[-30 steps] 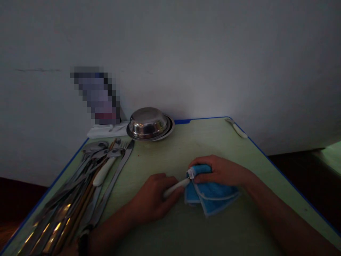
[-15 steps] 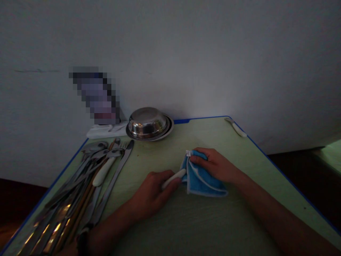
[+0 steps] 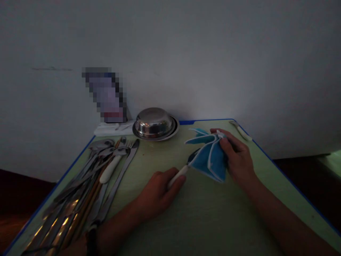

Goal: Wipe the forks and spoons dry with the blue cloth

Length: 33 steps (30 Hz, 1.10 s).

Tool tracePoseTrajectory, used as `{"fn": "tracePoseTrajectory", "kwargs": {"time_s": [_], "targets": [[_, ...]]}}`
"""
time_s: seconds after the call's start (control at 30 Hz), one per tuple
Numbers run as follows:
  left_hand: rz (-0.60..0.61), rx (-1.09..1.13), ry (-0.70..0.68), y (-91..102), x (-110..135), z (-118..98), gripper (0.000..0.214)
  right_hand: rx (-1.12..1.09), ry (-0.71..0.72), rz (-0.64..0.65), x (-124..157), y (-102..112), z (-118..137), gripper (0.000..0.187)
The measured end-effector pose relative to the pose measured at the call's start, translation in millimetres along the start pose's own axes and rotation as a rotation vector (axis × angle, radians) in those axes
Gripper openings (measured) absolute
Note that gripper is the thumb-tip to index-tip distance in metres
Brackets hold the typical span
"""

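My left hand (image 3: pixel 161 190) is closed around the white handle of a spoon (image 3: pixel 179 175). Its dark metal head points away to the upper right, partly behind a blue cloth. That cloth (image 3: pixel 209 160), edged in white, hangs in loose folds from my right hand (image 3: pixel 237 153), whose fingers pinch its upper right part. Left of my left hand lies a pile of cutlery (image 3: pixel 87 188): spoons, a fork, knives and chopsticks, some with gold-coloured handles. A white-handled fork (image 3: pixel 241 131) lies alone by the table's far right corner.
An upturned steel bowl (image 3: pixel 154 122) rests on another steel dish against the wall. To its left, a blurred-out phone-like object (image 3: pixel 109 96) leans above a white strip (image 3: pixel 113 128). The pale green table (image 3: pixel 213 220) has a blue edge.
My right hand has moved up and to the right with the cloth, which has fanned open. The spoon's dark head now shows. My left hand keeps its grip, and the camera view has shifted slightly.
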<state>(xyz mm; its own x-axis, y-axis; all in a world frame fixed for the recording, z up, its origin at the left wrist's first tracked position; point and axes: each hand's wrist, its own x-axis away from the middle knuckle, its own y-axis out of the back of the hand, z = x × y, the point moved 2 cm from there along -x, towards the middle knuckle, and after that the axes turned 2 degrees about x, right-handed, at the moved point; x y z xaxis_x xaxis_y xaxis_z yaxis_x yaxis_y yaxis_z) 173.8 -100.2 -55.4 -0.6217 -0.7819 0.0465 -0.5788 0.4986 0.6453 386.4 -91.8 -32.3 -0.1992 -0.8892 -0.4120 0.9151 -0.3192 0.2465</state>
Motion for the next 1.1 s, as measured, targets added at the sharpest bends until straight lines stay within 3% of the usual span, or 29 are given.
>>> {"fn": "tracePoseTrajectory", "kwargs": {"time_s": [0.13, 0.3, 0.47, 0.7, 0.97, 1.1], "targets": [[0.000, 0.016, -0.012, 0.9, -0.8, -0.8, 0.033, 0.207, 0.159, 0.275, 12.6, -18.1, 4.2, 0.031], [0.015, 0.077, -0.056, 2.2, 0.7, -1.4, 0.032, 0.259, 0.029, 0.383, 23.5, -34.7, -4.9, 0.050], [0.071, 0.045, -0.076, 0.8, 3.1, 0.4, 0.031, 0.278, -0.110, 0.423, 17.1, -28.5, -3.7, 0.035], [0.056, 0.091, -0.080, 1.7, 1.4, 1.6, 0.030, 0.210, -0.145, 0.350, 19.6, -32.0, -1.8, 0.029], [0.038, 0.079, -0.036, 4.1, 0.1, -1.0, 0.034, -0.033, -0.329, 0.046, 18.9, -29.8, -13.4, 0.040], [0.006, 0.093, -0.009, 5.0, 0.0, 0.5, 0.037, -0.421, -0.576, -0.088, 12.9, -27.9, -20.8, 0.036]]}}
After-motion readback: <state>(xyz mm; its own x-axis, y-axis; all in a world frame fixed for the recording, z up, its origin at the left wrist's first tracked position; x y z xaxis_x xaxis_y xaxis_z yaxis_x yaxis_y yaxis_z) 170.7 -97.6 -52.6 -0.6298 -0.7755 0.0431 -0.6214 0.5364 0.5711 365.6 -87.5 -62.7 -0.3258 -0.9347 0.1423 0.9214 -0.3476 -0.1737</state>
